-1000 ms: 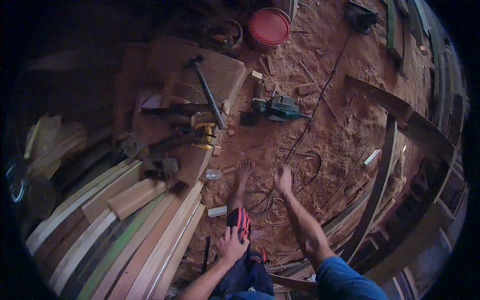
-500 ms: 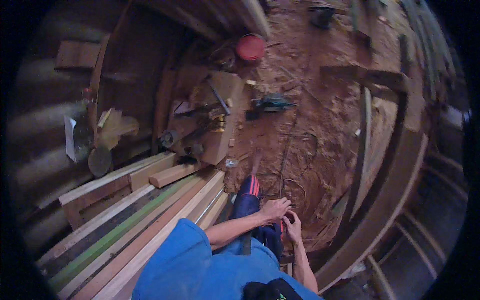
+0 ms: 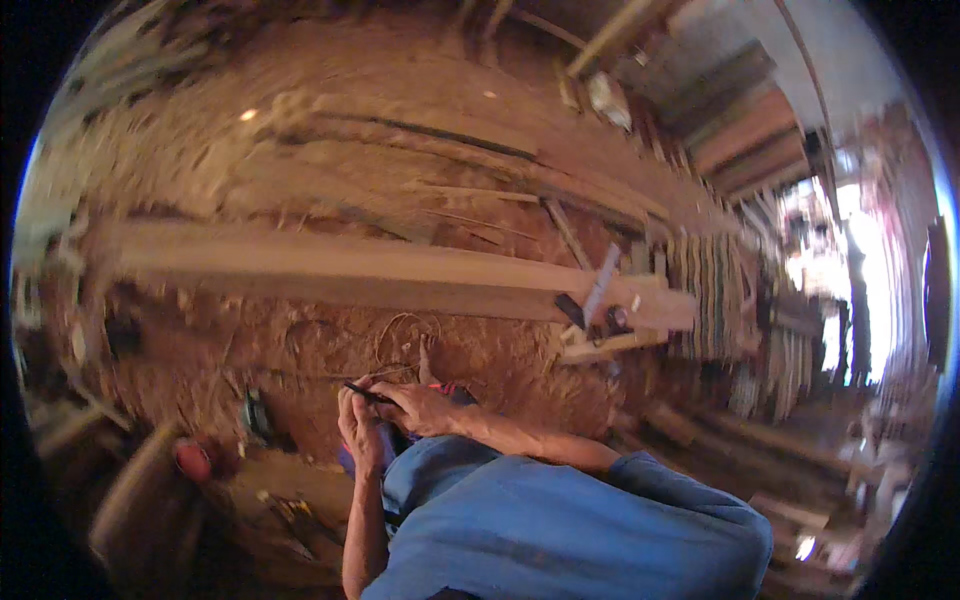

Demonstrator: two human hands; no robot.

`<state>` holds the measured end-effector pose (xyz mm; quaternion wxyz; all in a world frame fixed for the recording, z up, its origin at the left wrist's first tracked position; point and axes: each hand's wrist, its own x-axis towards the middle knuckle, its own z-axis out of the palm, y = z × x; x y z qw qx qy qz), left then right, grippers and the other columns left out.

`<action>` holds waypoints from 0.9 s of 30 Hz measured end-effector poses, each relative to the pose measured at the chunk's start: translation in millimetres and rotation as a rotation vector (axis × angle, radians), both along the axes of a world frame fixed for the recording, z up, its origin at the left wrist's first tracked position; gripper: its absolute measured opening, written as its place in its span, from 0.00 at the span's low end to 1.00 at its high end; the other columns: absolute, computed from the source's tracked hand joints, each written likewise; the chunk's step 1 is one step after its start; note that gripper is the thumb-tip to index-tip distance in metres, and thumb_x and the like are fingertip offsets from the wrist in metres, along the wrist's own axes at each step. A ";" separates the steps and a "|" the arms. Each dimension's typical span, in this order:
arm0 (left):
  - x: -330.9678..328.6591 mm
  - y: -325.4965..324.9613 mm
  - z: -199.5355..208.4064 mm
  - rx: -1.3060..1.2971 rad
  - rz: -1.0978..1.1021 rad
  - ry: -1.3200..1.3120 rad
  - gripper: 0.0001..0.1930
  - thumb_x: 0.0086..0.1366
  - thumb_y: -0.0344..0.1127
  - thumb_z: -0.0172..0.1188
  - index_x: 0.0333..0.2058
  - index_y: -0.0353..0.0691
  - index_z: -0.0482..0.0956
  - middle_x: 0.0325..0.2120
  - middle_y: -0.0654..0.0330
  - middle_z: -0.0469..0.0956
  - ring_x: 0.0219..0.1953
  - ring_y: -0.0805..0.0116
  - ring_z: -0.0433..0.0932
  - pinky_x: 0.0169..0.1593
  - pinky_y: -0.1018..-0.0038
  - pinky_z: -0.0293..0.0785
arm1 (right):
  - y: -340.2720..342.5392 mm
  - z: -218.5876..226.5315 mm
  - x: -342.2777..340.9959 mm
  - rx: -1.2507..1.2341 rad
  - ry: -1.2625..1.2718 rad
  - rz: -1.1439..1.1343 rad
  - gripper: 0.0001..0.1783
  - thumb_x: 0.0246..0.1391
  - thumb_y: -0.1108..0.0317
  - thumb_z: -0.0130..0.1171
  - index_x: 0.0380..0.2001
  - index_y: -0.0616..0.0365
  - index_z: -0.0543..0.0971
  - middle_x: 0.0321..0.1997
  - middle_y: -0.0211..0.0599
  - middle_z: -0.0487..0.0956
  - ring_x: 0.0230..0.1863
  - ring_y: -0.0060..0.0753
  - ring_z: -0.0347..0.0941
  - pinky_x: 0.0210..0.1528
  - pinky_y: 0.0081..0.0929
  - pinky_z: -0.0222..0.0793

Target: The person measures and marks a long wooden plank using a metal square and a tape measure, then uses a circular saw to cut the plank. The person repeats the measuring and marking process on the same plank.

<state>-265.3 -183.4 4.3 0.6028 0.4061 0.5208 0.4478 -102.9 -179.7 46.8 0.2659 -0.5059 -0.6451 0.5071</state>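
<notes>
My left hand (image 3: 359,425) and my right hand (image 3: 420,409) meet in front of my body, low in the view. Between them is a small dark, narrow object (image 3: 368,393), too blurred to name. The left fingers close around its end, and the right fingers press on it from the other side. Just beyond the hands, a long pale timber beam (image 3: 350,280) runs across the view. On its right end rest a metal square (image 3: 602,282) and a small dark roundish item (image 3: 617,319).
A green power tool (image 3: 255,416) lies on reddish, shaving-strewn ground at the left, near a red round container (image 3: 193,460). A loop of cord (image 3: 405,325) lies between beam and hands. Stacked boards (image 3: 745,125) stand far right. Offcuts (image 3: 470,195) lie behind the beam.
My view has swung round to the right, bringing the long beam in front of me and the workbench to the lower left. My hands stay together; the dark object now shows between them.
</notes>
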 end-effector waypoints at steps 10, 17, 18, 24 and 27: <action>162.7 39.8 23.3 0.017 -0.566 0.301 0.19 0.74 0.41 0.59 0.56 0.35 0.77 0.47 0.55 0.81 0.50 0.63 0.79 0.57 0.67 0.73 | -85.5 -8.5 318.5 0.127 -0.094 -1.290 0.05 0.63 0.67 0.53 0.37 0.57 0.74 0.35 0.36 0.77 0.36 0.30 0.74 0.40 0.31 0.70; 226.6 61.1 51.9 -0.002 -0.701 0.442 0.18 0.72 0.38 0.61 0.55 0.35 0.78 0.44 0.55 0.82 0.48 0.63 0.80 0.55 0.68 0.74 | -168.5 -70.5 465.9 -0.001 -0.496 -1.694 0.19 0.57 0.62 0.68 0.46 0.61 0.75 0.41 0.46 0.80 0.44 0.48 0.78 0.49 0.41 0.72; 231.6 62.7 54.6 -0.033 -0.705 0.464 0.18 0.72 0.38 0.61 0.55 0.36 0.78 0.44 0.55 0.82 0.48 0.63 0.80 0.55 0.68 0.74 | -173.8 -75.7 475.3 -0.020 -0.520 -1.712 0.21 0.57 0.61 0.69 0.47 0.61 0.76 0.43 0.48 0.81 0.46 0.52 0.79 0.51 0.43 0.72; 247.5 68.5 58.5 -0.044 -0.727 0.515 0.18 0.71 0.37 0.62 0.56 0.37 0.77 0.45 0.56 0.82 0.47 0.65 0.80 0.53 0.68 0.75 | -176.1 -92.7 490.6 -0.424 -0.935 -1.351 0.44 0.49 0.46 0.75 0.64 0.56 0.69 0.59 0.54 0.76 0.58 0.59 0.75 0.58 0.51 0.73; 258.0 69.8 61.4 0.050 -0.802 0.461 0.18 0.70 0.36 0.62 0.56 0.36 0.77 0.45 0.56 0.82 0.47 0.64 0.80 0.53 0.68 0.76 | -175.4 -96.3 493.8 -0.632 -0.720 -1.252 0.48 0.47 0.43 0.76 0.65 0.54 0.68 0.67 0.53 0.72 0.61 0.58 0.76 0.54 0.56 0.76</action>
